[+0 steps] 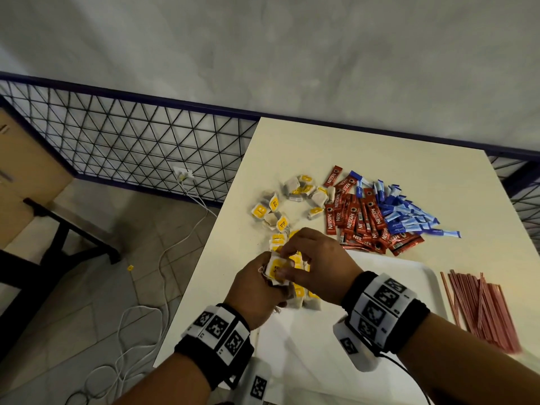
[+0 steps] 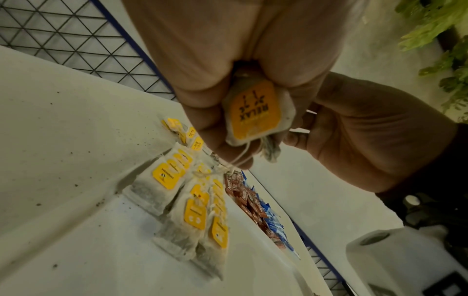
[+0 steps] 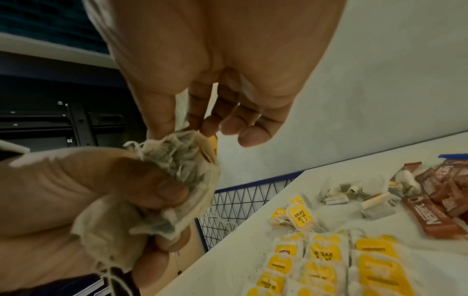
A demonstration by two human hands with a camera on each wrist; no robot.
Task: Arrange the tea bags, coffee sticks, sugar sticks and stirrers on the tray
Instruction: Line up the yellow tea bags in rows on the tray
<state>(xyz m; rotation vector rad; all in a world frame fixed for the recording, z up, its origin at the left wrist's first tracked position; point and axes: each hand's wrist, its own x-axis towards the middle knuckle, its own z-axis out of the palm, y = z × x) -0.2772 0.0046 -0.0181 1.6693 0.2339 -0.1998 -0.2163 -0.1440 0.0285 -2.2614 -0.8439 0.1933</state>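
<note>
My left hand (image 1: 263,283) grips a small bunch of tea bags (image 1: 275,271) just above the far left corner of the white tray (image 1: 420,270). The front bag's yellow RELAX tag (image 2: 253,114) faces the left wrist camera. With thumb and forefinger, my right hand (image 1: 285,264) pinches the top of that bunch (image 3: 177,166). Under both hands, tea bags lie in rows (image 3: 329,260) on the tray. Loose tea bags (image 1: 292,197), red coffee sticks (image 1: 359,220) and blue sugar sticks (image 1: 409,211) lie on the table beyond the tray. Red stirrers (image 1: 482,308) lie to the right of it.
The cream table (image 1: 321,147) ends at its left edge close to my left wrist, with tiled floor and white cables (image 1: 140,331) below. A dark wire-mesh fence (image 1: 131,141) runs behind the table. Dark crumbs (image 2: 63,156) dot the tabletop.
</note>
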